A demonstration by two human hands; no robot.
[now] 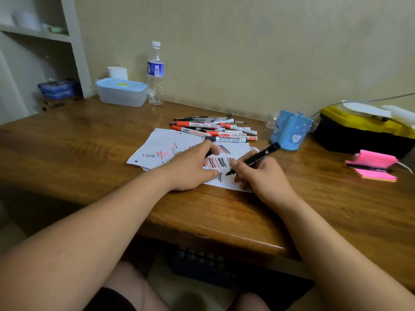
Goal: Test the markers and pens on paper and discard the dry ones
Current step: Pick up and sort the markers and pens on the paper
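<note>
Head view looks down, close over the desk (89,140).

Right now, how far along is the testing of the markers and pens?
Done: the paper carries many red and black test strokes. In hand: the right hand holds a black marker, tip at the paper; the left hand rests on it. Left: the pile behind may hold untested ones; which, I cannot tell.
</note>
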